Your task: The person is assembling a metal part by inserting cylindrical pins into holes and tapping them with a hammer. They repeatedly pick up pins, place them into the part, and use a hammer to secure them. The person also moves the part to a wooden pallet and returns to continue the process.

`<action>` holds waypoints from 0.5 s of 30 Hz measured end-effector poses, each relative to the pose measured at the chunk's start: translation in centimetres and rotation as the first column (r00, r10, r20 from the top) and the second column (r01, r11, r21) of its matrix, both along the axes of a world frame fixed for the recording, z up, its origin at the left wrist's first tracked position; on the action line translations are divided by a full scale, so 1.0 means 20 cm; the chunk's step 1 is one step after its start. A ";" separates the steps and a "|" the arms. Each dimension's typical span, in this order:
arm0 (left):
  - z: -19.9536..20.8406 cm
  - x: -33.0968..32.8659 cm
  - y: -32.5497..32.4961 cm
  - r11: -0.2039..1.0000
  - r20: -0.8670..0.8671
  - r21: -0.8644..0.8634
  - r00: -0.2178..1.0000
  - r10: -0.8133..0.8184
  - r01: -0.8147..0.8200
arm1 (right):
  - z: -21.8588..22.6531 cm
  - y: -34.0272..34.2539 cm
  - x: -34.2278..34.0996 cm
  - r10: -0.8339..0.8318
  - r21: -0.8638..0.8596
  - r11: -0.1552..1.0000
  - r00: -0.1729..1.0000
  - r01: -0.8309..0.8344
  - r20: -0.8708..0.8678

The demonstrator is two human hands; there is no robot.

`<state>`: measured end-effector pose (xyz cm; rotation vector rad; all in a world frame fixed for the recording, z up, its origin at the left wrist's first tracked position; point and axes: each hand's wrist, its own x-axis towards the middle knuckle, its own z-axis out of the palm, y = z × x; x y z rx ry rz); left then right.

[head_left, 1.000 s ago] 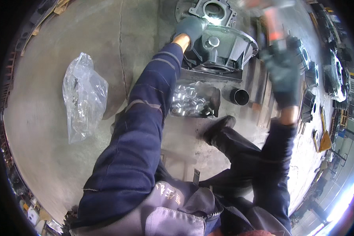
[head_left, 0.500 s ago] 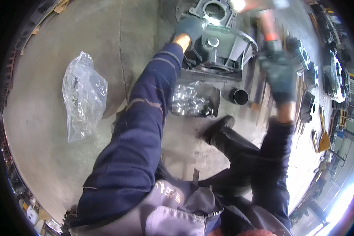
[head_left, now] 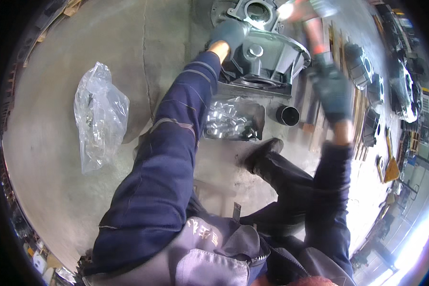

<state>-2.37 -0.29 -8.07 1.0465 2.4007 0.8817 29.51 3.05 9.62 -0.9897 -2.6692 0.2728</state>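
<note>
My left hand [head_left: 229, 36], in a dark grey-green glove, is closed at the left side of a grey cast-metal housing [head_left: 276, 50]. Whatever its fingers grip there is hidden from view. The housing has a round flanged opening [head_left: 260, 13] at its far end and a round boss on top. My right hand [head_left: 332, 90], gloved alike, is wrapped round the red handle of a hammer [head_left: 314, 35]. The hammer's head is raised to the right of the flanged opening, smeared by motion. Beneath the housing lies a dark flat base [head_left: 257, 89].
A dark tray [head_left: 258, 119] of shiny metal sleeves sits on the floor, a short black pipe [head_left: 288, 116] beside it. Clear plastic bag [head_left: 100, 119] lies at left. Wooden slats [head_left: 319, 121] and more dark castings [head_left: 360, 66] stand at right. My shoe [head_left: 262, 153] is near the tray.
The hammer and my right hand have shifted slightly left, with the hammer still blurred. My left hand stays at the housing. The whole view has shifted slightly.
</note>
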 end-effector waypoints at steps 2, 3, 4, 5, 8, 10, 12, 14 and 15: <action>0.01 0.00 0.02 0.999 -0.038 0.042 0.999 0.015 -0.013 | 0.39 0.04 -0.08 0.178 0.234 0.964 0.960 -0.127 -0.215; 0.01 -0.01 0.03 1.000 0.001 0.026 1.000 -0.014 0.014 | 0.50 0.01 -0.12 0.132 0.274 0.960 0.949 -0.051 -0.287; 0.01 -0.01 0.04 0.998 0.024 0.057 0.999 -0.026 0.024 | 0.58 -0.04 -0.18 0.035 0.192 0.981 0.939 0.034 -0.342; 0.00 -0.02 0.04 0.997 0.041 0.077 0.999 -0.009 0.006 | 0.60 -0.10 -0.21 -0.065 0.127 0.983 0.894 0.134 -0.443; -0.02 -0.02 0.05 0.999 -0.001 0.040 1.000 -0.005 0.005 | 0.17 -0.24 -0.27 -0.159 -0.654 0.589 0.725 -0.475 -0.670; -0.03 -0.02 0.04 0.999 0.005 0.013 1.000 -0.030 0.030 | -0.20 -0.31 -0.18 -0.153 -0.290 0.925 0.938 0.247 0.312; -0.05 -0.02 0.03 0.996 -0.007 0.037 0.996 -0.084 0.084 | -0.33 -0.20 -0.08 -0.143 -0.248 0.947 0.957 0.206 0.251; -0.06 -0.02 0.02 0.997 -0.119 0.063 0.992 -0.027 0.035 | -0.21 -0.04 -0.02 -0.048 0.030 0.999 0.939 0.040 0.341; -0.05 -0.04 0.03 0.986 -0.024 0.144 0.997 -0.079 0.081 | -0.10 0.00 -0.02 0.039 0.276 0.943 0.885 -0.186 0.464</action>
